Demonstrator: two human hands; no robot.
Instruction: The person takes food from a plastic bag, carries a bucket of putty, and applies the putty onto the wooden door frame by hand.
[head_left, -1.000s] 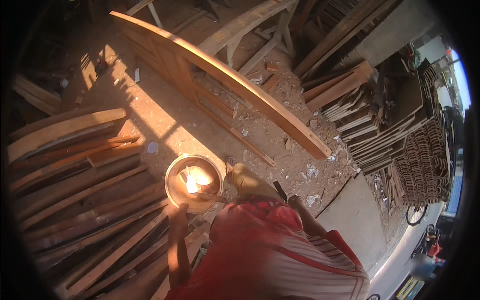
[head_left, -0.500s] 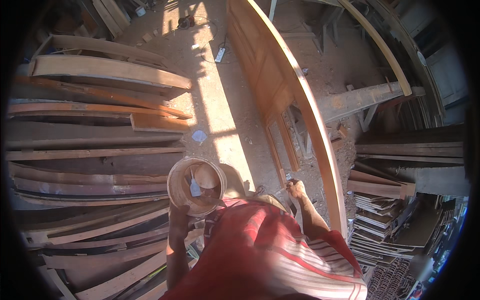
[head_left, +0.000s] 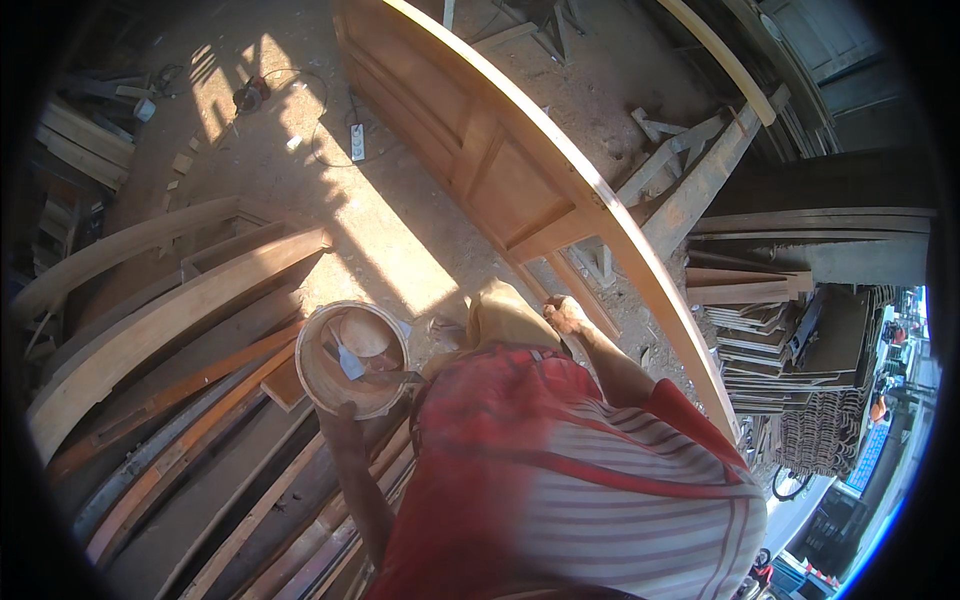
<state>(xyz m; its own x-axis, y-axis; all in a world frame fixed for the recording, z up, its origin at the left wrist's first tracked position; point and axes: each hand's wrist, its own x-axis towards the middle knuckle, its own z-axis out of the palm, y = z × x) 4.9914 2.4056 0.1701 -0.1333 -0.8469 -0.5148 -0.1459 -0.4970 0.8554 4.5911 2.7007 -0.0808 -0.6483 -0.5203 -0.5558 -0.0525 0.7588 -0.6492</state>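
Note:
My left hand [head_left: 341, 414] grips a pale round bucket [head_left: 304, 368] by its near side, with most of the fingers hidden. Inside the bucket lie a flat tool with a whitish blade [head_left: 350, 363], like a putty knife, and a rounded pale thing [head_left: 364, 334]. My right hand [head_left: 569, 318] is closed, its fingers curled, beside the lower end of a panelled wooden door [head_left: 518, 192] standing on its long edge. Whatever those fingers hold, if anything, I cannot make out.
Long boards and curved wooden frames [head_left: 190, 335] are stacked at left. A power strip [head_left: 357, 142] and a red power tool [head_left: 251, 95] with a cord lie on the floor ahead. Right of the door are a wooden trestle [head_left: 690, 190] and piled thin panels [head_left: 750, 345].
My view has turned to the right, and the street at far right shows more. The bucket stays in my left hand. My right hand now appears slightly farther from me along the door.

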